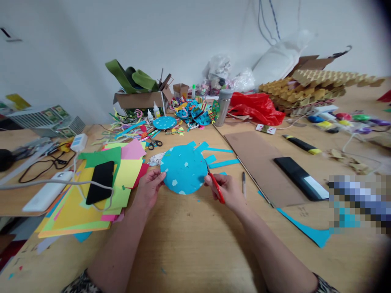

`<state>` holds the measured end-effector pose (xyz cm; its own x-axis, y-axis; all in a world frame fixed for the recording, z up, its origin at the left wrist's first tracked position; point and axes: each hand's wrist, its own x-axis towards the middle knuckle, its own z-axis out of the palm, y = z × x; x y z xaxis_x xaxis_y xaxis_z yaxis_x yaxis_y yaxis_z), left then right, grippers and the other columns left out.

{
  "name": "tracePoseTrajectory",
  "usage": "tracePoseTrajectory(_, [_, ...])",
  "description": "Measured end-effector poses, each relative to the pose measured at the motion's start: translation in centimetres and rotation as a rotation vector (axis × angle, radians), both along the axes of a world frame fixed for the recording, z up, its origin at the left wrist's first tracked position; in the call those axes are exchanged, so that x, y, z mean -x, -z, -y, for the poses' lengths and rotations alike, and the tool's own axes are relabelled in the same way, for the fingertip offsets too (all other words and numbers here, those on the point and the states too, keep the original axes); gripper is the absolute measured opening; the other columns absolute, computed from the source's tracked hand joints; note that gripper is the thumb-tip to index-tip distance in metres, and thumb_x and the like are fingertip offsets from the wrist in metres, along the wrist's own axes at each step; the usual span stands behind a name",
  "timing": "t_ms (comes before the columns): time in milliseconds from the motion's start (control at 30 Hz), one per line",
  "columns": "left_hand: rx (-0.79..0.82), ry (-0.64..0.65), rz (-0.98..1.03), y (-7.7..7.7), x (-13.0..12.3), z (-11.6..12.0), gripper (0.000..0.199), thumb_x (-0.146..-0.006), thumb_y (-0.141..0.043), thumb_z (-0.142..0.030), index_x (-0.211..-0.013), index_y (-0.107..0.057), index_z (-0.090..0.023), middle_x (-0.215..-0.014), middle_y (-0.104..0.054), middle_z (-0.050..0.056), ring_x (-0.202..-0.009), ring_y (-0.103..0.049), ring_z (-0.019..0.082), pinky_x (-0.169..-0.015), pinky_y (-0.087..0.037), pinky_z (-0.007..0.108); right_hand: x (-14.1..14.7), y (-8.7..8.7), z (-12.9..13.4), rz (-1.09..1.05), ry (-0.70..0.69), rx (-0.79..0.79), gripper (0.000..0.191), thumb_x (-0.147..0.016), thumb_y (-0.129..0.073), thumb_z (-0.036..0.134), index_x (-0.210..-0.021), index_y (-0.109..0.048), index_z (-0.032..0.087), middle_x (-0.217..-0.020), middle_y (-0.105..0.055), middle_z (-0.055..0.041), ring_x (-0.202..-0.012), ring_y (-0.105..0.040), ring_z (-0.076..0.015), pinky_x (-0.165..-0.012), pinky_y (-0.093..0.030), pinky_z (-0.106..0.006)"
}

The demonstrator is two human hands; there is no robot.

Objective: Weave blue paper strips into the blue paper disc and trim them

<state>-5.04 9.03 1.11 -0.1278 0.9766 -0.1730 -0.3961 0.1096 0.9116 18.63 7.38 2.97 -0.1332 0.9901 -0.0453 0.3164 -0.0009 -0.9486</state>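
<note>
A round blue paper disc (183,171) with pale patches is held up over the table. My left hand (152,183) pinches its left edge between thumb and fingers. Red-handled scissors (217,189) are in my right hand (227,189), with their blades by the disc's right edge. My right fingers also reach that edge; whether they grip the paper I cannot tell. Behind the disc lie blue paper strips (224,163) and a white sheet with drawn lines (156,159). A pen (243,184) is on the table just right of my right hand.
Left are stacked coloured papers (73,211), a phone (100,182) and a cable. Right lie a cardboard sheet (259,167), a black device (301,178) and a box cutter (302,144). Farther back stand black scissors (155,144), a steel bottle (224,108) and egg trays (305,91).
</note>
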Motion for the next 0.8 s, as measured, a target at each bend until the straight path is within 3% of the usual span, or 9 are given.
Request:
tracePoseTrajectory(533, [-0.031, 0.004, -0.009, -0.1, 0.4, -0.2, 0.03, -0.05, -0.087, -0.024, -0.069, -0.065, -0.015, -0.064, -0.061, -0.003, -0.058, -0.054, 0.008, -0.056, -0.046, 0.019, -0.05, -0.14, 0.01, 0.049, 0.003, -0.049, 0.056, -0.071, -0.056, 0.071, -0.053, -0.05, 0.019, -0.04, -0.041, 0.004, -0.039, -0.038, -0.0098, -0.039, -0.027, -0.024])
tracePoseTrajectory(800, [-0.023, 0.027, 0.014, -0.03, 0.49, -0.22, 0.028, -0.052, -0.086, -0.025, -0.071, -0.067, -0.014, -0.067, -0.063, -0.002, -0.061, -0.055, 0.008, -0.058, -0.047, 0.02, 0.32, -0.49, 0.35, -0.056, 0.029, 0.051, 0.055, -0.07, -0.056, 0.072, -0.058, -0.057, 0.018, -0.038, -0.045, 0.0031, -0.035, -0.043, -0.0108, -0.038, -0.031, -0.024])
